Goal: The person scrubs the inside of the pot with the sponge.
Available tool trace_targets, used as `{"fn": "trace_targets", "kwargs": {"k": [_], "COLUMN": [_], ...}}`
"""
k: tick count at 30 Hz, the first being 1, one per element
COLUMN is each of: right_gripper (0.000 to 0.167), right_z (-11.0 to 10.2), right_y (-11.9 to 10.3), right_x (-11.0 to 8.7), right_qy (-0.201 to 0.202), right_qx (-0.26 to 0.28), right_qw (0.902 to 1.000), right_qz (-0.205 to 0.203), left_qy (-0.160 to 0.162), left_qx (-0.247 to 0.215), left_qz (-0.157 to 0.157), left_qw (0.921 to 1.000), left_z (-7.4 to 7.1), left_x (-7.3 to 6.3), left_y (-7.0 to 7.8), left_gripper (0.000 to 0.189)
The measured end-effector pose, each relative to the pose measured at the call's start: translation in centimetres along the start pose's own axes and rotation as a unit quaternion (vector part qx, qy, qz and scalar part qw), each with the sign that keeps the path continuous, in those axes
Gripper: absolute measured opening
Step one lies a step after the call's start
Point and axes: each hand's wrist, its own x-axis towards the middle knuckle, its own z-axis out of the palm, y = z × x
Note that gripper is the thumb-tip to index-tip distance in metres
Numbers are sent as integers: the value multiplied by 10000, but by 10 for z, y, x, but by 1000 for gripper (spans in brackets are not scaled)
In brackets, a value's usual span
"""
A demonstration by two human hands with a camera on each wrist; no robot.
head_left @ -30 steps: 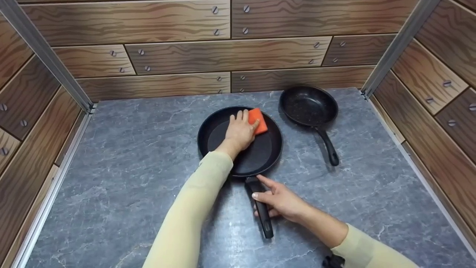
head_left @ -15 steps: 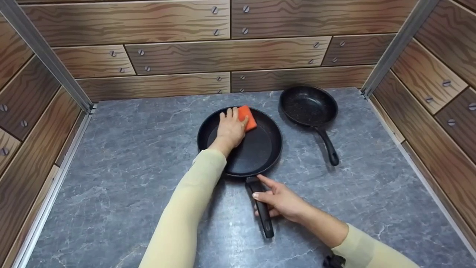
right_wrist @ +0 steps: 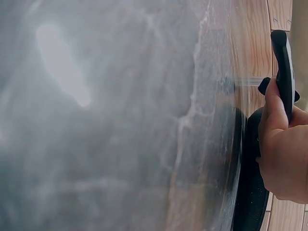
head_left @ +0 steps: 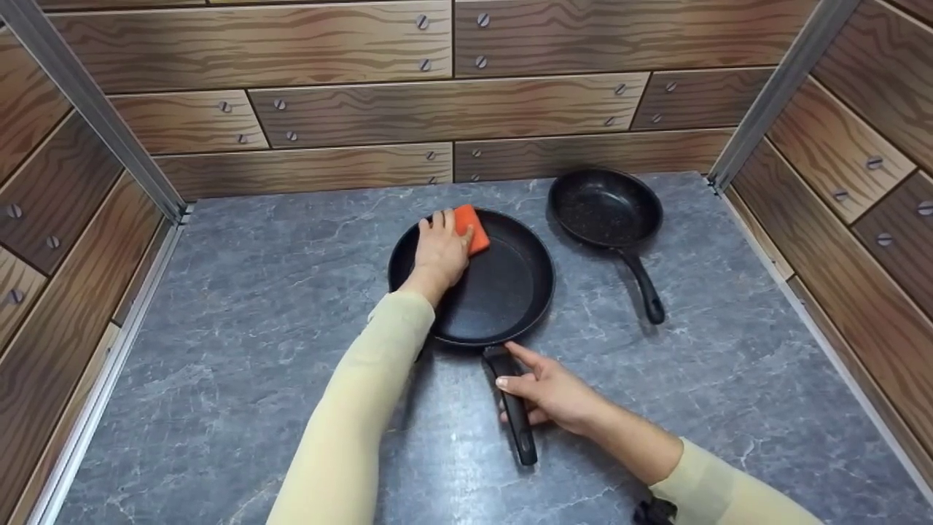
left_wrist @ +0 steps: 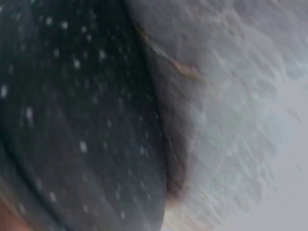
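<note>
A large black frying pan (head_left: 503,299) sits on the table, its handle (head_left: 519,430) pointing toward me. Inside it, at the far left part, my left hand (head_left: 441,251) holds an orange sponge (head_left: 475,232) between thumb and fingers against the pan's surface. My right hand (head_left: 557,397) grips the handle near the pan, thumb on top and index finger reaching up to the rim. The right wrist view shows that hand (right_wrist: 286,154) around the handle (right_wrist: 284,62). In the left wrist view the speckled pan (left_wrist: 82,120) fills the left side, blurred; the sponge is out of sight there.
A smaller black frying pan (head_left: 605,208) stands at the back right, its handle (head_left: 645,292) angled toward me. The grey marbled table (head_left: 255,328) is enclosed by wood-patterned walls (head_left: 350,109) with metal corner posts (head_left: 95,109).
My left hand has slid leftward across the pan with the sponge, ending near the far left rim. The right hand and both pans have stayed in place.
</note>
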Motion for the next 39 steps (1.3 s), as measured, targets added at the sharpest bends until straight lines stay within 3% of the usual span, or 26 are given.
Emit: {"fn": "trace_targets", "kwargs": {"k": [5, 15, 39], "right_gripper": [91, 91, 90], "right_z": [0, 0, -1], "right_y": [1, 1, 2], "right_x": [0, 1, 1], "right_qy": [-15, 12, 42], "right_qx": [24, 13, -5], "right_qw": [10000, 10000, 10000], "right_qz": [-34, -40, -32], "left_qy": [87, -54, 281], "left_qx": [13, 207, 348], "left_qz": [-47, -139, -106], "left_qw": [10000, 9997, 9989], "left_z": [1, 0, -7], "left_x": [-3, -8, -28], "left_y": [-7, -19, -45], "left_gripper": [52, 49, 44]}}
